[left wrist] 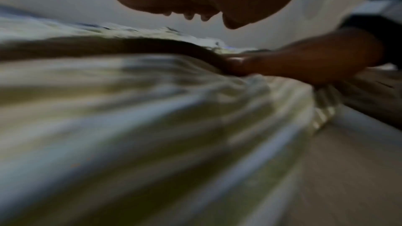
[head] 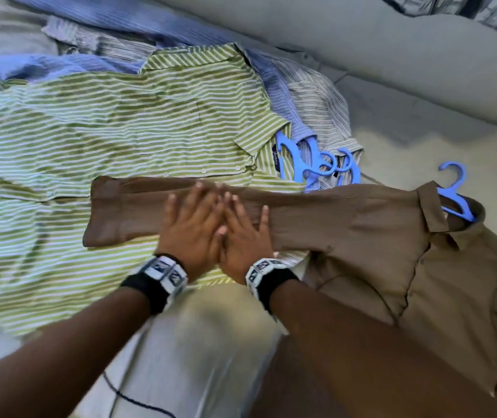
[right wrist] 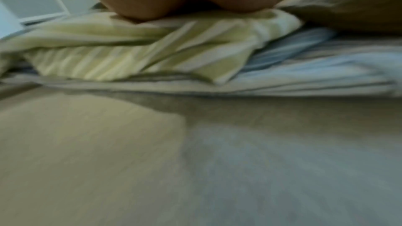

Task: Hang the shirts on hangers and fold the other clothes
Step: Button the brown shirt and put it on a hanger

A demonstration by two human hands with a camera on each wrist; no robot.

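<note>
Both hands, left (head: 191, 227) and right (head: 242, 236), press flat-fingered, gripping nothing, on the brown shirt's sleeve (head: 126, 212) at frame centre. Smoothing seems underway; next, sliding outward along it.

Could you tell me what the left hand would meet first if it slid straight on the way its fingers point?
Probably the green striped shirt: the left hand lies flat on the brown shirt's sleeve, fingers pointing across it toward the green fabric beyond its far edge.

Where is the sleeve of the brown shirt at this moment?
In the head view, the sleeve of the brown shirt lies stretched leftward over the green striped shirt, under the left hand and right hand.
</note>
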